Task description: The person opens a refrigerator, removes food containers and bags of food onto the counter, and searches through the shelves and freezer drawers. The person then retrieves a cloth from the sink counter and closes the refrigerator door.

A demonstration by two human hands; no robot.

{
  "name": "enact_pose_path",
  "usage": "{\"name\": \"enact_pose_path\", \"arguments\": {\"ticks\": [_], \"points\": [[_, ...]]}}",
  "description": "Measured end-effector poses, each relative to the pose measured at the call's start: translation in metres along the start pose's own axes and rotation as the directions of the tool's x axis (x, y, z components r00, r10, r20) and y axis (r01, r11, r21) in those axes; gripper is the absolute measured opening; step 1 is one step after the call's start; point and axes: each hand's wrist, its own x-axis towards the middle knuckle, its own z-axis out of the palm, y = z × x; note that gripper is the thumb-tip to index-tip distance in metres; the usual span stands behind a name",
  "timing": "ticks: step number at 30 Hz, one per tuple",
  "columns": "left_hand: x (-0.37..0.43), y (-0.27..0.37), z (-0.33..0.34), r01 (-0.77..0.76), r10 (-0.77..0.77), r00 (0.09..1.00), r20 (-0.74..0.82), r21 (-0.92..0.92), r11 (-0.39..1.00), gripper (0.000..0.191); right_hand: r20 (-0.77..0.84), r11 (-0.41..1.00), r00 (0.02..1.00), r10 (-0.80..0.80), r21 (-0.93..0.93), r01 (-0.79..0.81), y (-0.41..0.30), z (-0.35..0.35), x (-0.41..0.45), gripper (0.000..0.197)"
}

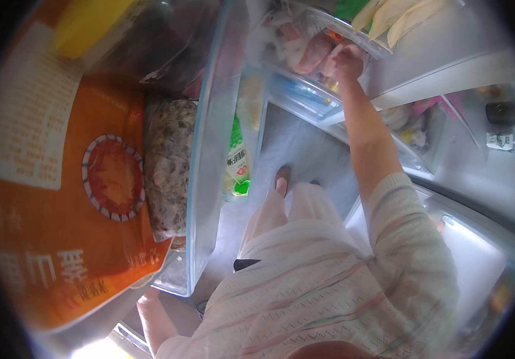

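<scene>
My right hand [350, 62] reaches into a frosty freezer drawer, its fingers curled at the edge of a pale pink piece of meat [330, 61]. Another pink piece of meat [313, 53] lies beside it. Close before me on the left is a clear plastic freezer drawer [208, 148], tilted up. Inside it stand a large orange printed food bag [109, 251] and a plastic-wrapped grey, speckled block of frozen food [172, 166]. Below this drawer my left forearm [156, 316] shows; the left hand is almost wholly hidden behind the drawer and bag.
Beyond the raised drawer is a green and white food packet [238, 157] in a clear bin. Pale elongated pieces of food [401, 20] stick out over the upper drawer's rim. A door shelf at right holds a small white carton [500, 141]. My feet stand on grey floor [300, 139].
</scene>
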Motion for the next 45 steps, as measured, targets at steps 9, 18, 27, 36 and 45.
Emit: {"name": "enact_pose_path", "arguments": {"ticks": [9, 18, 27, 36, 45], "points": [[0.010, 0.016, 0.010, 0.010, -0.009, 1.000, 0.005, -0.091, 0.996, 0.045, 0.310, 0.968, 0.930, -0.198, -0.087, 0.235, -0.002, 0.002, 0.020, 0.017], [0.009, 0.018, 0.012, 0.016, -0.016, 1.000, -0.001, -0.085, 0.996, 0.042, 0.537, 0.258, 0.795, -0.283, -0.755, 0.602, -0.042, 0.029, -0.102, 0.054], [0.000, 0.023, 0.011, 0.004, -0.004, 1.000, -0.001, -0.116, 0.993, 0.040, 0.664, -0.070, 0.746, 0.049, -0.743, 0.666, -0.035, 0.032, -0.088, 0.050], [0.002, 0.046, 0.016, -0.066, 0.083, 0.994, 0.076, -0.196, 0.978, 0.042, 0.770, -0.192, 0.619, 0.153, -0.592, 0.783, -0.015, -0.004, -0.104, 0.033], [-0.007, 0.009, 0.002, -0.081, 0.105, 0.984, -0.140, 0.172, 0.982, 0.037, 0.361, 0.874, 0.799, 0.481, -0.273, -0.403, 0.009, 0.030, -0.099, 0.012]]}}
